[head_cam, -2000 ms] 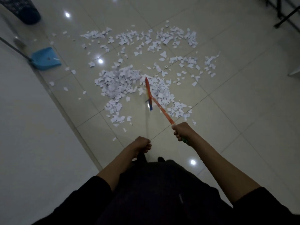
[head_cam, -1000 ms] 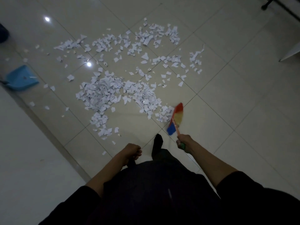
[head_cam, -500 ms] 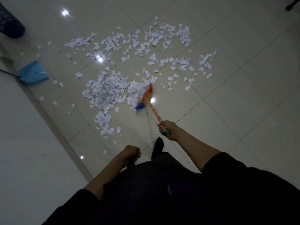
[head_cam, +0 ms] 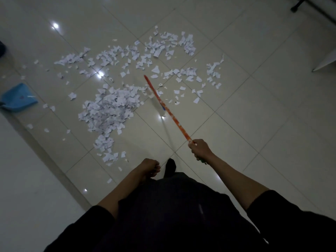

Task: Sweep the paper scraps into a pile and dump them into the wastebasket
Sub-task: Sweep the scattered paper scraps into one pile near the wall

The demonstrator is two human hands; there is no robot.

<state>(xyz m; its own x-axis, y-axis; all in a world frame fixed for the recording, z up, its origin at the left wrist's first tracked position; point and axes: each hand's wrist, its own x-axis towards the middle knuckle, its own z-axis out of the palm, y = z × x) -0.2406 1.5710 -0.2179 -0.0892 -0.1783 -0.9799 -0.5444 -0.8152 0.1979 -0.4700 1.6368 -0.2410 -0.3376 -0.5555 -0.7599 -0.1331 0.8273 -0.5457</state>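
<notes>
White paper scraps lie on the tiled floor. A dense pile [head_cam: 111, 108] sits left of centre, and looser scraps [head_cam: 163, 46] spread behind it and to the right. My right hand [head_cam: 199, 149] grips the orange handle of a broom [head_cam: 171, 113]. The broom head [head_cam: 154, 93] rests at the pile's right edge. My left hand [head_cam: 150, 167] hangs near my waist with curled fingers and holds nothing. A dark wastebasket [head_cam: 1, 49] shows only as a sliver at the left edge.
A blue dustpan [head_cam: 18, 97] lies on the floor at the left, next to a white wall [head_cam: 21, 179]. Black furniture legs [head_cam: 298, 6] stand at the top right, and a pale panel edge [head_cam: 325, 60] juts in from the right.
The broom swept scraps leftward, so the pile is denser and the floor to its right is bare. The broom head has swung farther out, and my right hand moved right.
</notes>
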